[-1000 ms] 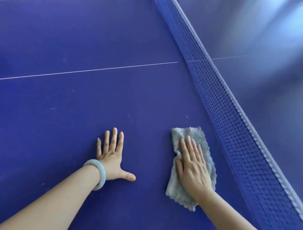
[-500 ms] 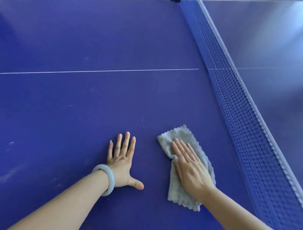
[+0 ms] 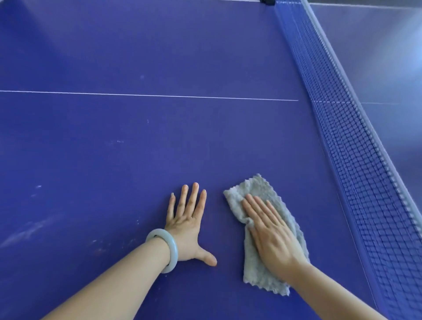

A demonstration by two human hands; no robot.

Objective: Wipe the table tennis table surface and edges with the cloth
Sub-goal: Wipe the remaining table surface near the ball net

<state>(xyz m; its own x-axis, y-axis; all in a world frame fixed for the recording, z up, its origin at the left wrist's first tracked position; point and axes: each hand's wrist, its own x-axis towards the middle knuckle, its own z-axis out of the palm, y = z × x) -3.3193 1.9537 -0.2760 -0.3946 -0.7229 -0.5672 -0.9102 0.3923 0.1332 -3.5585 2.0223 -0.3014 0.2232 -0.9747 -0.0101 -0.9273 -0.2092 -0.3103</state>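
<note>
right hand (image 3: 271, 235) flat, grip open, pressing grey cloth (image 3: 254, 267), hiding its middle; left hand (image 3: 185, 230) flat, open on table (image 3: 114, 148).

Two hands are seen: one left hand (image 3: 186, 230), one right hand (image 3: 271, 235). There is one cloth (image 3: 255, 187), one bracelet (image 3: 174, 251), one table (image 3: 114, 148), one net (image 3: 356, 160), and perhaps one dark clamp (image 3: 267, 1) far away.

Your cloth (image 3: 253, 269): grey, fuzzy, scalloped edges, folded, lying flat, long axis 11-to-5 o'clock. Your table (image 3: 114, 148): blue, faintly smudged, thin white line across; cloth at its 5 o'clock.
</note>
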